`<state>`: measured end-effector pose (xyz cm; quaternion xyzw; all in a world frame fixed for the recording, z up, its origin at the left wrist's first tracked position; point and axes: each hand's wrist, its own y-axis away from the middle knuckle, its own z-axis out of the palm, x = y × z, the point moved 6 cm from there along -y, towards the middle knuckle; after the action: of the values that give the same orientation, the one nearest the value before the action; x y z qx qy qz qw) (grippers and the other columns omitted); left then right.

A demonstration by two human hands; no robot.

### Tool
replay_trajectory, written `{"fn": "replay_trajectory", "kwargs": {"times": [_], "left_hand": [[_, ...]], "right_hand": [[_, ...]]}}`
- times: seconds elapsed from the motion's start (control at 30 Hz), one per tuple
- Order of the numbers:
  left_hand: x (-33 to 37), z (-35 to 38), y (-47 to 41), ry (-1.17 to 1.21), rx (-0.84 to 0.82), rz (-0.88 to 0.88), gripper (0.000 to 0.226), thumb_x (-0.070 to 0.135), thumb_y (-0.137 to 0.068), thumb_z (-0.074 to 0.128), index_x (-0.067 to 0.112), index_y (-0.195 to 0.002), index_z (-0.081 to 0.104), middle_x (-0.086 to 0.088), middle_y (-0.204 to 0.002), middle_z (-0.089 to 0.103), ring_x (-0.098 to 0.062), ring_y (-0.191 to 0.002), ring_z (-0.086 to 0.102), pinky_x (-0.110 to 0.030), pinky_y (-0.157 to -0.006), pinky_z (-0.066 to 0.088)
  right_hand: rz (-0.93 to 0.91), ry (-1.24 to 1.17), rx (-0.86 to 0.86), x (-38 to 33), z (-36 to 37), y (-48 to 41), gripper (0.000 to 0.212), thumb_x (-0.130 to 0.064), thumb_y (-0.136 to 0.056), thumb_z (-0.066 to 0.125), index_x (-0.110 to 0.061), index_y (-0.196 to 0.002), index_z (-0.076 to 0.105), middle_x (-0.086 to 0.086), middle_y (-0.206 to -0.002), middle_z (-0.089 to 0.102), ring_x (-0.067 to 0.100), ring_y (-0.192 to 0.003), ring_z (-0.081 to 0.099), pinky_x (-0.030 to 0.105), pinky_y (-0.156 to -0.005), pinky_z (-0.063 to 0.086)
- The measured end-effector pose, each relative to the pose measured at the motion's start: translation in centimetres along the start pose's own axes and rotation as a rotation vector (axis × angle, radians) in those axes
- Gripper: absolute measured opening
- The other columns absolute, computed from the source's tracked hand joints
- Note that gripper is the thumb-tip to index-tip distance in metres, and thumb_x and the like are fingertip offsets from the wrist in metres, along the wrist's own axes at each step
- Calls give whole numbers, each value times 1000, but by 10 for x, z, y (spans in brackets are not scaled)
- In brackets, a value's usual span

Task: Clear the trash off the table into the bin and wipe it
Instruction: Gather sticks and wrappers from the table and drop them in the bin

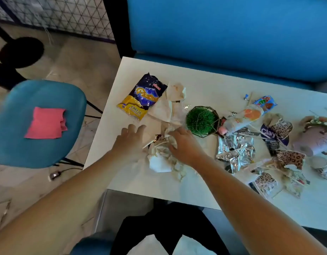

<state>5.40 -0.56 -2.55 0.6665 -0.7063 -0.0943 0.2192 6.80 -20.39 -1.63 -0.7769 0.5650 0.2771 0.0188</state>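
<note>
A pink cloth (pixel 45 123) lies on the blue chair (pixel 21 148), off to the side, likely kept ready for wiping. On the white surface (pixel 205 83) a chip bag (pixel 142 98) lies flat. The left hand (pixel 130 142) has its fingers spread and loose beside the crumpled paper (pixel 161 153), as if to push it together. The right hand (pixel 184 144) curls its fingers round that paper to scoop it up. Past it sit a green plant ball (pixel 201 119) and a silver wrapper (pixel 236 151), with no hand on them. No bin shows
</note>
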Motion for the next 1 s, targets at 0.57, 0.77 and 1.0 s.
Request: {"fn": "replay_trajectory", "kwargs": {"times": [0.57,0.77,1.0], "left_hand": [[-13,25,0,296,157,-29,53,18,-86,71,16,-134,51,-12,-122,52,-34,-100,60,-38,-75,47],[-15,7,9,489,281,-87,41,29,-91,70,19,-127,52,0,-119,53,-18,-94,59,-31,-71,42],[0,-19,11,651,332,-41,40,28,-91,74,20,-125,55,3,-117,59,-9,-105,53,-29,-84,45]], "right_hand": [[6,204,15,-6,39,-8,31,-15,-93,62,-14,-124,66,11,-122,54,36,-115,50,52,-86,54],[12,78,198,0,30,0,21,-10,-89,66,-12,-110,71,9,-106,62,34,-102,58,50,-75,57],[-6,-139,381,6,-3,14,19,-17,-93,72,-10,-104,57,5,-97,63,27,-85,58,40,-65,53]]}}
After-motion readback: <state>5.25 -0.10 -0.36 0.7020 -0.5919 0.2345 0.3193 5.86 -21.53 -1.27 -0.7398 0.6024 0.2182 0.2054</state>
